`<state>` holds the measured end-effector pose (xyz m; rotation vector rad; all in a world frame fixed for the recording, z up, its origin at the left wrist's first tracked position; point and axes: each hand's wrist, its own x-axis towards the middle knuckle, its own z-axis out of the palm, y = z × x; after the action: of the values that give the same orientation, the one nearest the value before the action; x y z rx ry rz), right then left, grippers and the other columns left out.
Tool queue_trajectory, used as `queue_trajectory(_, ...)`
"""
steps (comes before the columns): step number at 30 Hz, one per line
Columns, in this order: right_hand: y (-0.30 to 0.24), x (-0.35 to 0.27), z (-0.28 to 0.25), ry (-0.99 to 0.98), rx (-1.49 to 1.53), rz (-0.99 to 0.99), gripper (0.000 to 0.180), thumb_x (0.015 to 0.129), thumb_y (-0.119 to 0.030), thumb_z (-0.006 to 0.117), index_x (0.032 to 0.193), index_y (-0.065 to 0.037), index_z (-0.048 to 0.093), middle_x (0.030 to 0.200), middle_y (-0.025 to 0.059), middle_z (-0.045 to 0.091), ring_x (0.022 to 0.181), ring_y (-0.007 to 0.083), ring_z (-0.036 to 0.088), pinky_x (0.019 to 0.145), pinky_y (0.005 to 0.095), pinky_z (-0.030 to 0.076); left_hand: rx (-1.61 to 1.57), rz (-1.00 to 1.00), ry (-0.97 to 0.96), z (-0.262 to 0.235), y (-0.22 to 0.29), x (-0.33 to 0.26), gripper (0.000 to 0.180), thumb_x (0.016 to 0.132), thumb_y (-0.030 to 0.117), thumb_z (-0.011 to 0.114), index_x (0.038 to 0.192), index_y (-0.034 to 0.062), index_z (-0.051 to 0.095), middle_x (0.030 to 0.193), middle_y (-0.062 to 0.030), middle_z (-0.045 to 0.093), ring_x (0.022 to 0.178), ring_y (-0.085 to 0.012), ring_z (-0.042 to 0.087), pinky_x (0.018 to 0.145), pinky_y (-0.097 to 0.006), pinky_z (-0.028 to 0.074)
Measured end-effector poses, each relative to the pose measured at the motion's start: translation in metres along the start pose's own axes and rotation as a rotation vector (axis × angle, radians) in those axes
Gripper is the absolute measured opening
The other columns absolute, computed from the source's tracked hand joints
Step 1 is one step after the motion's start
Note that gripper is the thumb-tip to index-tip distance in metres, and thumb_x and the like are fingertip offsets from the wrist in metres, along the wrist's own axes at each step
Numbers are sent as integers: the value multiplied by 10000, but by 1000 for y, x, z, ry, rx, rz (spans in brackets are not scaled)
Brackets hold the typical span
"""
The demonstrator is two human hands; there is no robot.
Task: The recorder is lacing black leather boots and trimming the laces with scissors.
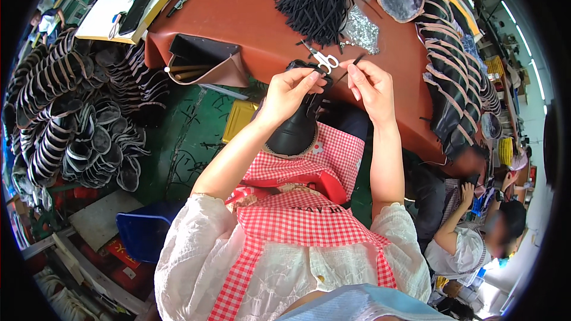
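A black boot [294,132] rests on my lap over the red checked apron, its toe toward me. My left hand [292,92] is closed at the boot's lacing edge, thumb and fingers pinched on its upper; the fingertips partly hide the spot. To the right, my right hand [370,88] pinches a thin black lace [358,59] between thumb and fingers. Part of the lace points down toward the boot. Just beyond both hands, white-handled scissors [325,60] lie on the table edge. A thick bundle of black laces [315,13] is spread farther back.
The red-brown table [232,9] bears a clear plastic bag [361,28] and rows of black boot parts [449,74]. An open box [205,62] hangs by its edge. Boot uppers [59,119] are heaped at left, beside a blue bin [143,235]. Another person [470,244] sits at right.
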<state>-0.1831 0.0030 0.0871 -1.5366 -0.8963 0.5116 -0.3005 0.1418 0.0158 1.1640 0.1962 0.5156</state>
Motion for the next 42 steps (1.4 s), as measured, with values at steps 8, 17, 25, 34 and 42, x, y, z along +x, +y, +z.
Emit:
queue_trajectory(8,15,12,9,163,-363,-318,131,879,-143,658,932,-37,715,914,28,631,668,55,517,525,190,384,-84,53,119,11,-13,6,225,927,131,608,1075,-27,671,930,-68,701,837,-99,635,769,-226,511)
queue_trajectory(17,23,18,22,-5,-452,-371,137,851,-129,662,920,-23,714,1005,70,673,970,217,594,833,313,479,194,113,114,11,-10,-4,210,929,96,598,1080,-29,672,880,-29,675,805,-69,581,742,-215,482)
queue_trajectory(25,-2,30,17,26,-511,-486,135,854,-130,670,946,-47,721,907,74,700,827,160,647,702,278,519,420,246,87,2,2,5,225,886,120,635,1064,-15,657,950,-132,685,874,-185,651,827,-283,491)
queue_trajectory(34,-93,41,14,281,-392,-720,169,927,-140,593,1002,-29,697,867,21,703,671,37,588,552,168,431,773,690,54,0,33,-11,282,738,99,759,1008,49,694,1073,-99,646,979,-264,613,871,-348,484)
queue_trajectory(42,-6,-17,-30,538,112,-224,199,911,-179,622,1007,-20,692,916,88,703,705,66,603,560,161,390,786,480,25,-18,38,4,152,825,28,616,931,45,724,1044,-94,692,1095,-252,583,963,-371,439)
